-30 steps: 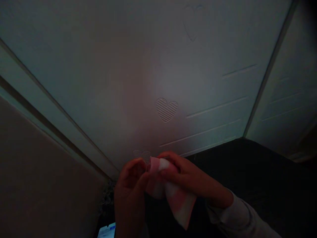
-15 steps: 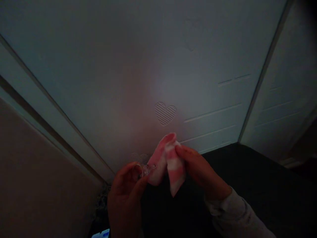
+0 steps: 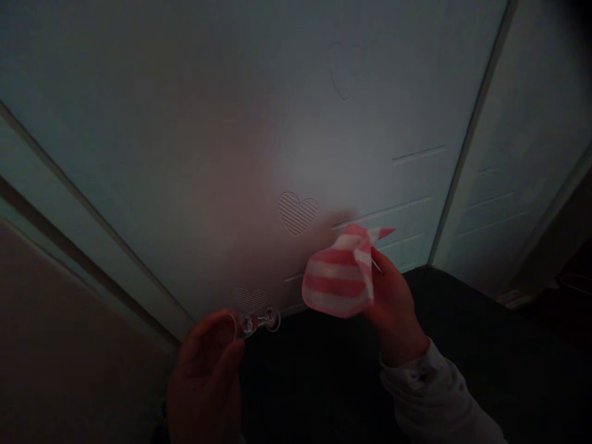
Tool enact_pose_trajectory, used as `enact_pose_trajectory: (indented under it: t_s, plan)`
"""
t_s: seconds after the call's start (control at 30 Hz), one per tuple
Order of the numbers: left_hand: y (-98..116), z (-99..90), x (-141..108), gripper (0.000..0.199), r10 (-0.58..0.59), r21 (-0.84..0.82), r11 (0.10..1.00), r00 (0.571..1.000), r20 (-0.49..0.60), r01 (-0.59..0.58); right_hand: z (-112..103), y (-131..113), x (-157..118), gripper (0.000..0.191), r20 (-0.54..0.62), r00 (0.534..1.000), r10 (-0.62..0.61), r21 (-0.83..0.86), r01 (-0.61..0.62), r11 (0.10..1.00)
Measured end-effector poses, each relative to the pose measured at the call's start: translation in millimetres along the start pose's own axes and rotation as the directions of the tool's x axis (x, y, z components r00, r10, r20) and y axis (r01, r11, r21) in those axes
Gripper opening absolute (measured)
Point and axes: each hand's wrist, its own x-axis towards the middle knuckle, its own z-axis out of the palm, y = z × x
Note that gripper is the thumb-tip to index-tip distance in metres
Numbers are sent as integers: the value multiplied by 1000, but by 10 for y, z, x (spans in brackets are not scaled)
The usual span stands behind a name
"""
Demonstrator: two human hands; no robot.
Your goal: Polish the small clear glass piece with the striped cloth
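My left hand (image 3: 208,370) is closed around the bowl of a small clear stemmed glass (image 3: 259,321). The glass lies on its side in the fingers, its stem and round foot pointing right. A pink-and-white striped cloth (image 3: 339,277) hangs bunched from my right hand (image 3: 395,308), one corner sticking out to the right. Most of the right fingers are hidden behind the cloth. Cloth and glass are apart, with a gap between the two hands.
A pale panel (image 3: 185,154) with engraved hearts and lines stands in front of me. Below it is a dark surface (image 3: 296,382). A brownish surface (image 3: 69,345) slopes along the lower left. The whole scene is dim.
The cloth has come away from the glass and moved right and up with my right hand. My left hand has shifted left and down, and the glass's foot now shows uncovered.
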Motion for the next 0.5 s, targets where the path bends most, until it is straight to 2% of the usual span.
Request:
enact_pose_trajectory:
  t_s: [0.17, 0.23, 0.3, 0.4, 0.5]
  plan:
    - [39, 24, 4, 27, -16, -26, 1000, 1000, 4, 16, 52, 39, -20, 8, 30, 999, -25, -116, 28, 993]
    - [81, 43, 4, 28, -44, -64, 997, 999, 9, 44, 112, 6, -47, 8, -25, 1000, 15, -107, -18, 994]
    - [127, 63, 1, 29, -69, -119, 990, 998, 14, 70, 197, -27, -91, 14, -57, 993, 108, -72, -112, 991]
    - [198, 106, -6, 29, -89, -140, 986, 996, 31, 93, 319, -5, -167, 21, -37, 969, 243, -74, -245, 967]
    - [251, 156, -15, 31, -101, -154, 983, 995, 26, 104, 363, 160, -240, 20, -57, 966, 253, -141, -258, 956]
